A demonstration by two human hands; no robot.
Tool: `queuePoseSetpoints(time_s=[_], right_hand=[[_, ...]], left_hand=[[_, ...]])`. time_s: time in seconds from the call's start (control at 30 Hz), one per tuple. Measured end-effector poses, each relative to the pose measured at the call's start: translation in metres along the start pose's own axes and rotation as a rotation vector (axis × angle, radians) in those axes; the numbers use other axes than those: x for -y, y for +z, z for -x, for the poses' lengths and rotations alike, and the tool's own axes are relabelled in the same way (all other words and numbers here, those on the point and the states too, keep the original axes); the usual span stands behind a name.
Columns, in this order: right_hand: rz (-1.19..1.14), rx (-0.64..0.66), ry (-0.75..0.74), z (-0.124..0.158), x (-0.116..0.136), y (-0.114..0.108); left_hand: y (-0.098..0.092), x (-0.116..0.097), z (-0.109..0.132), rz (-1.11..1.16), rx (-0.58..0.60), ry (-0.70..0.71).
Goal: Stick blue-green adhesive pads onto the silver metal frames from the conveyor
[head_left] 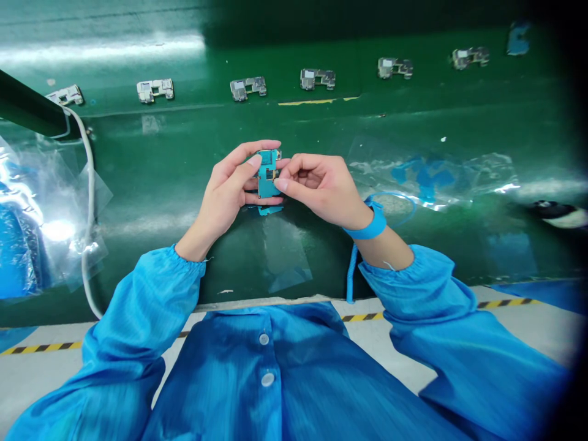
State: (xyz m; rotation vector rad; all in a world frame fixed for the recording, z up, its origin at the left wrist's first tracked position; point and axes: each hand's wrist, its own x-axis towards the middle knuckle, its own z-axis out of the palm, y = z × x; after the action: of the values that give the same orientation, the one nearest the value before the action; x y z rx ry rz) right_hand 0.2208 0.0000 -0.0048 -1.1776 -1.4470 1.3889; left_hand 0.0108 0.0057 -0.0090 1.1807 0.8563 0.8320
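The clear bag [64,214] on the left holds something blue [16,245], and light glares off its film. On the right lies a clear plastic sheet or bag [487,174] with blue pieces [427,177]; whether they are inside or beneath it, I cannot tell.

The green desk [174,147] ends at a pale near edge [285,301], close to the person's front. A stretch of desk separates the hands from a row of metallic boards [248,89] along the far side. On the left, a white cable [90,177] bounds the working room; on the right, the blue wrist strap [374,222] has a coiled cord [351,269] reaching down to the near edge.

The teal circuit board [267,184] is between the two hands, above the desk, its long axis running away from the person. The left hand [225,184] has its grip closed around it, thumb on the face. The right hand [326,187] brings thumb and fingertips to the right edge; whether its grip pinches anything is hidden.
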Motion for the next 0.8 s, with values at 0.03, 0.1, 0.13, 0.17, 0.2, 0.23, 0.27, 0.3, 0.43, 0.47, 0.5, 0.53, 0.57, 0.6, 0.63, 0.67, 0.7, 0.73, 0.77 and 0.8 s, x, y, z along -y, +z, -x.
queuePoseSetpoints(time_s=[0.03, 0.1, 0.13, 0.17, 0.2, 0.23, 0.27, 0.3, 0.43, 0.47, 0.5, 0.53, 0.57, 0.6, 0.63, 0.67, 0.7, 0.73, 0.77, 0.8], right_hand=[[0.001, 0.000, -0.003, 0.0000, -0.0003, -0.0001], [0.001, 0.002, -0.014, -0.0001, -0.0006, -0.0002], [-0.001, 0.003, -0.019, -0.0002, -0.0006, -0.0002], [-0.002, 0.003, -0.021, -0.0002, -0.0005, -0.0002], [-0.003, 0.004, -0.019, -0.0003, -0.0003, -0.0001], [-0.004, 0.002, -0.014, -0.0003, 0.0001, 0.0000], [-0.005, 0.001, -0.008, -0.0003, 0.0004, 0.0002], [-0.007, 0.002, -0.004, -0.0003, 0.0008, 0.0003], [-0.018, 0.006, -0.003, 0.0002, 0.0005, 0.0002], [-0.019, 0.008, -0.003, 0.0003, 0.0001, 0.0001], [-0.019, 0.008, -0.003, 0.0003, -0.0005, 0.0000], [-0.018, 0.009, -0.003, 0.0003, -0.0011, -0.0002], [-0.017, 0.010, -0.005, 0.0003, -0.0018, -0.0004], [-0.017, 0.010, -0.010, 0.0001, -0.0024, -0.0005], [-0.019, 0.010, -0.017, -0.0001, -0.0031, -0.0007], [-0.020, 0.012, -0.024, -0.0003, -0.0037, -0.0008], [-0.021, 0.013, -0.031, -0.0005, -0.0042, -0.0010], [-0.022, 0.014, -0.037, -0.0006, -0.0046, -0.0011], [-0.022, 0.015, -0.041, -0.0007, -0.0048, -0.0011], [-0.021, 0.015, -0.042, -0.0007, -0.0050, -0.0012]], left_hand=[[0.0002, -0.0002, 0.0001, -0.003, -0.001, -0.001], [0.0005, -0.0007, 0.0005, -0.011, -0.001, -0.002], [0.0007, -0.0009, 0.0008, -0.013, -0.003, -0.001], [0.0008, -0.0011, 0.0009, -0.012, -0.008, 0.000], [0.0009, -0.0011, 0.0011, -0.007, -0.012, -0.002], [0.0010, -0.0011, 0.0012, 0.002, -0.017, -0.005], [0.0011, -0.0010, 0.0011, 0.012, -0.018, -0.008], [0.0010, -0.0008, 0.0010, 0.020, -0.017, -0.012], [0.0004, -0.0001, -0.0001, 0.024, 0.004, -0.015], [0.0002, 0.0000, -0.0004, 0.027, 0.007, -0.016], [0.0000, 0.0000, -0.0006, 0.033, 0.007, -0.018], [0.0000, 0.0000, -0.0007, 0.040, 0.005, -0.021], [0.0000, -0.0002, -0.0007, 0.044, 0.002, -0.023], [0.0001, -0.0005, -0.0005, 0.044, 0.001, -0.025], [0.0003, -0.0009, -0.0003, 0.041, 0.000, -0.026], [0.0006, -0.0014, 0.0000, 0.035, -0.001, -0.028], [0.0009, -0.0020, 0.0004, 0.025, -0.003, -0.030], [0.0012, -0.0026, 0.0007, 0.013, -0.005, -0.032], [0.0014, -0.0030, 0.0010, 0.000, -0.009, -0.030], [0.0015, -0.0032, 0.0012, -0.014, -0.013, -0.025]])
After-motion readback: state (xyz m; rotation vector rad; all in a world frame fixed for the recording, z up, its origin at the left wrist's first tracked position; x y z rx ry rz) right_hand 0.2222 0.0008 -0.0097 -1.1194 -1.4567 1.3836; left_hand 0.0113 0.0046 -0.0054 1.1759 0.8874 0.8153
